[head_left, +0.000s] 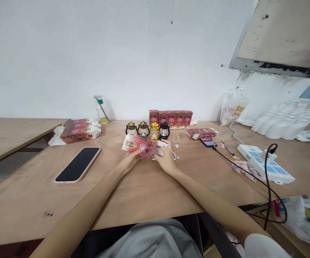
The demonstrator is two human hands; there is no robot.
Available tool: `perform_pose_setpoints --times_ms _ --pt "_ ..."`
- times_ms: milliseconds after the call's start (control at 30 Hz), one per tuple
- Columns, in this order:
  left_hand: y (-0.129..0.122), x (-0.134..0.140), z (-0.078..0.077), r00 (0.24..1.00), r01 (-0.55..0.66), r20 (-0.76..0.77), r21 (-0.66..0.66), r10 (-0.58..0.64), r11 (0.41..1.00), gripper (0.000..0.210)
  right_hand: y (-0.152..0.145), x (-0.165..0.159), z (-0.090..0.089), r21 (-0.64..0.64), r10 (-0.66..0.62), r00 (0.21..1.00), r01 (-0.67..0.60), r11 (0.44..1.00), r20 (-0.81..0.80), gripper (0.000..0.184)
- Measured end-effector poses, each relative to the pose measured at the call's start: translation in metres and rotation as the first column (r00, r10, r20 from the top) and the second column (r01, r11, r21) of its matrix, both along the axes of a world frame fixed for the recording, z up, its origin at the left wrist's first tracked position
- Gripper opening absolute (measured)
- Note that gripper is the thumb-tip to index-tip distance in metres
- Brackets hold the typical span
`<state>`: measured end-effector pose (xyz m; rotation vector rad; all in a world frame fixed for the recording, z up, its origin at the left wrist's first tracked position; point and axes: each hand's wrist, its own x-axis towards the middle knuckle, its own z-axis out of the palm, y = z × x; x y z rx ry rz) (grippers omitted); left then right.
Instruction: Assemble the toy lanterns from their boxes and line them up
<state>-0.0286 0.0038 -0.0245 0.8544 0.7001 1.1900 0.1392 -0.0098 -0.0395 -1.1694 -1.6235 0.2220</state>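
A red printed cardboard box (141, 146) is held tilted above the table in front of me. My left hand (130, 161) grips it from below at its left part, fingers mostly hidden behind it. At the right end, where white flaps show, my right hand (167, 157) is closed around the flap area. Just behind the box stand small lanterns: two dark ones with gold tops (143, 128), a gold one (154, 132) and a black one (164, 131). Small round pale discs (175, 156) lie right of my right hand.
Red boxes (175, 119) stand in a row by the wall. Flat cartons (76, 132) and a large phone (78, 165) lie left. To the right are another box (202, 133), a small phone (208, 142), a power strip (265, 164), cables and a white bag (234, 107).
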Motion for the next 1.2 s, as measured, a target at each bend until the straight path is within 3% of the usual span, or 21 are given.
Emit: perform_pose_setpoints --times_ms 367,600,933,1200 --pt "0.0 -0.001 0.006 0.999 -0.05 -0.01 -0.063 0.049 0.997 0.023 -0.005 -0.001 0.008 0.008 -0.007 1.0 0.007 1.0 0.025 0.026" --pt "0.006 -0.01 0.011 0.992 -0.13 -0.006 -0.062 0.129 0.99 0.032 -0.007 0.0 0.01 0.057 -0.004 0.996 -0.002 0.998 0.092 0.016" --pt "0.001 -0.004 0.008 0.997 -0.07 -0.035 -0.039 0.068 0.997 0.027 -0.011 -0.001 0.012 0.077 -0.031 0.99 0.021 0.997 0.135 0.033" --pt "-0.001 0.0 0.002 0.996 -0.081 -0.039 -0.014 0.081 0.997 0.036 -0.009 -0.002 0.01 0.063 -0.066 0.986 0.057 0.996 0.153 0.032"
